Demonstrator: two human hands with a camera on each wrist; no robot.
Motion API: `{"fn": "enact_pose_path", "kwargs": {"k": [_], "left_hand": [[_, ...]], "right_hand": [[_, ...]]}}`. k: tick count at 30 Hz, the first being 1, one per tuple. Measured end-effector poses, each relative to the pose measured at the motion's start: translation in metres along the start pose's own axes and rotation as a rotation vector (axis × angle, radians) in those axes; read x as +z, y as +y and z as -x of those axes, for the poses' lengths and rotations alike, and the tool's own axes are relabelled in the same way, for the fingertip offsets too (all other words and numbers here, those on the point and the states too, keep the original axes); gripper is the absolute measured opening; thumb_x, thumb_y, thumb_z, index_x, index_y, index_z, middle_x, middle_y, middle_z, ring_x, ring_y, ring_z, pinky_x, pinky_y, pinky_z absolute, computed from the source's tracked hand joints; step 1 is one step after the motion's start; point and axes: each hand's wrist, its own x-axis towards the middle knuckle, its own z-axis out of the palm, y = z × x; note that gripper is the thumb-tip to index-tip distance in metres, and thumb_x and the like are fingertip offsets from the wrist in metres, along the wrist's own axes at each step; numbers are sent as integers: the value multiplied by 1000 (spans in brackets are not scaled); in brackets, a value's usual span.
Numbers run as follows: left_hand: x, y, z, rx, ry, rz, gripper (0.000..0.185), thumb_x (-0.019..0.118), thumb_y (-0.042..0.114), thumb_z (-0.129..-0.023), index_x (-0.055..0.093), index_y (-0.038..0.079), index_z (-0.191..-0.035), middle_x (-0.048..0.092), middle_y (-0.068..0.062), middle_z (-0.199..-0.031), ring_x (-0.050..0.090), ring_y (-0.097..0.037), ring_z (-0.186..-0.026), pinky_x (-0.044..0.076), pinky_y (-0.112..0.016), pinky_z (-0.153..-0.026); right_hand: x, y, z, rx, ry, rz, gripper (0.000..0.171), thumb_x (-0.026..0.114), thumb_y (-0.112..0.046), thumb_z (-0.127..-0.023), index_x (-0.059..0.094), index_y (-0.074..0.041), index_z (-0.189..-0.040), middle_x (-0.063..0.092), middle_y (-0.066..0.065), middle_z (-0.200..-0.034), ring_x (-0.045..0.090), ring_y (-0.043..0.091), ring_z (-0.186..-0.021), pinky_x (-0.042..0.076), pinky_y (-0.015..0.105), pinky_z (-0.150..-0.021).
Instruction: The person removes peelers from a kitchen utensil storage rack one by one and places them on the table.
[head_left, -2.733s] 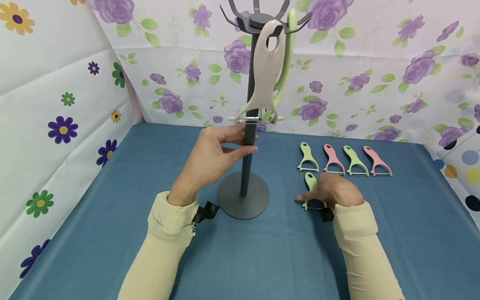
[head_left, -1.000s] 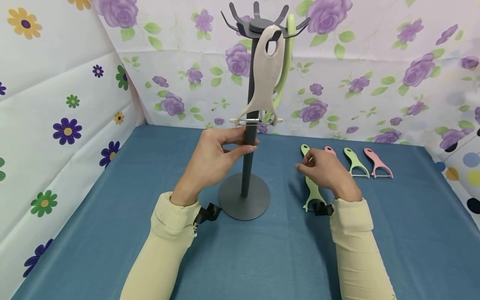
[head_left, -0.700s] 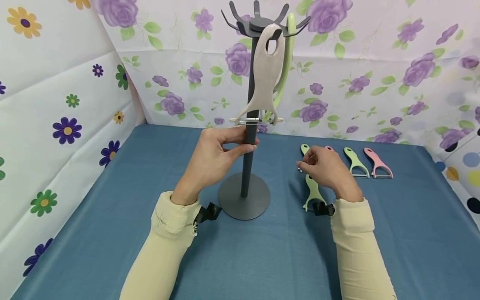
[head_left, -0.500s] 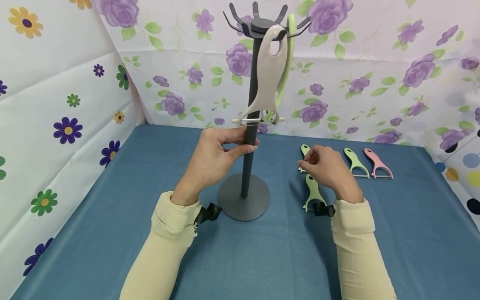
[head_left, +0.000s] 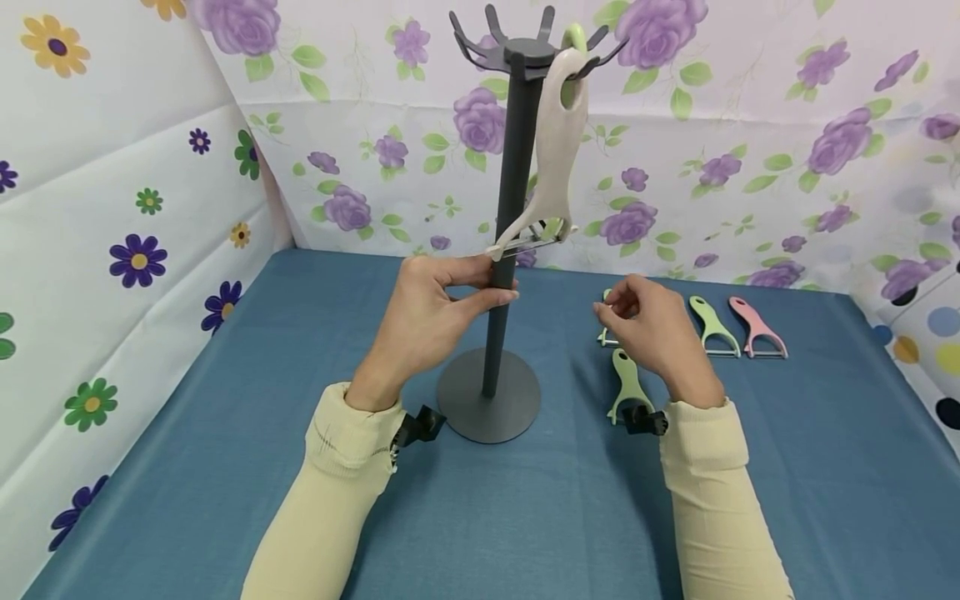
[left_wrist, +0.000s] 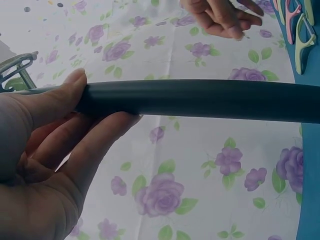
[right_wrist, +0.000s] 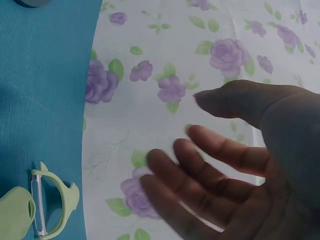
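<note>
Now, starting at the left, our left hand (head_left: 431, 312) is gripping the pole of the grey rack (head_left: 517, 150), thumb and fingers (left_wrist: 100, 145) curled round it just under the hanging blade. We have been turning the rack. A moment ago the beige peeler (head_left: 557, 158) was hanging straight in front of the pole, and now it is swinging out to the pole's right, tilted, with its blade end near our thumb. The hanging green peeler (head_left: 574, 35) is slipping behind it, so only its top loop is showing at the hooks. That turn is bringing different hooks round toward us.

Moving right, our right hand (head_left: 652, 333) is hovering above the counter (head_left: 525, 517), well clear of the near green peeler (head_left: 627, 387), which it was pressing a few seconds ago. Its fingers (right_wrist: 210, 145) are spread loosely apart and holding nothing, so that peeler is lying flat just in front of our wrist, not yet picked up.

As for what is holding things, the rack is carrying two peelers on its hooks, the beige and the green. Farther right, another green peeler (head_left: 712, 323) and a pink peeler (head_left: 753, 325) are lying side by side on the counter, and our right hand is hiding most of the row's left end.
</note>
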Motion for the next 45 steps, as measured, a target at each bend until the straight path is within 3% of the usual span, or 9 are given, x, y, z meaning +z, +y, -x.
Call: {"fn": "enact_pose_path", "kwargs": {"k": [7,16,26,34,45], "left_hand": [[0,1,0,-9,12,-13,29,81,13,-89,78,12,-118,80,-6,-103,75,-12,-102,61,-27,-88],[1,3,0,-7,11,-13,34,83,15,-86,76,14,-120,80,-5,-107,75,-10,-101,62,-27,-84],[-1,3,1,-24,4,-24,37,84,18,-86,75,18,-122,79,-2,-111,75,-9,-102,63,-32,-79],[0,3,2,-40,8,-28,37,85,19,-85,76,19,-122,79,-1,-111,76,-8,-98,63,-31,-74],[0,4,1,-27,4,12,36,86,18,-84,77,18,-119,79,-2,-110,77,-8,-91,64,-31,-71]], "right_hand": [[1,-9,-1,-106,190,-79,24,65,-29,-102,63,-6,-105,66,13,-98,66,27,-92,60,50,-84],[0,-24,2,-202,312,-191,24,66,-26,-101,65,-3,-110,65,13,-101,66,26,-96,61,51,-89],[-5,-40,8,-314,397,-213,20,69,-24,-99,67,-7,-110,67,9,-103,67,19,-94,62,42,-85],[-10,-54,16,-380,458,-247,21,68,-20,-98,68,-3,-110,68,9,-106,68,19,-99,52,12,-88],[-18,-77,29,-443,528,-357,27,72,-10,-93,66,1,-117,68,13,-110,69,18,-99,56,15,-92]]}}
